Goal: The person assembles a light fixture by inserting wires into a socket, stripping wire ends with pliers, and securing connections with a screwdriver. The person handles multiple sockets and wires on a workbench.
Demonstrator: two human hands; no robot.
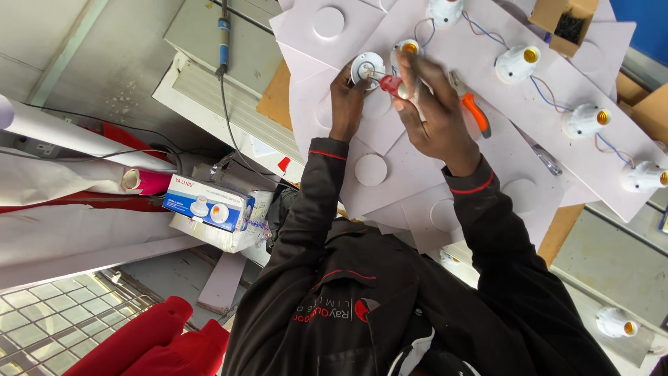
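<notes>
Left grip (346, 89) clasping round white plastic lamp-holder base (367, 67) from below. Right grip (424, 104) clenched on red-handled screwdriver (390, 84), shaft lying roughly level, tip pointing left into base centre. Base just left of right grip, touching left fingers. Orange-handled pliers (474, 111) just right, on white board (487, 83).

I see a dark, near-black work jacket (390, 306) filling the lower centre of the frame, with thin red piping along the chest seam. Each sleeve ends in a dark cuff edged by a red band, near mid-frame. A red-and-white emblem sits at the chest, bottom centre.
</notes>
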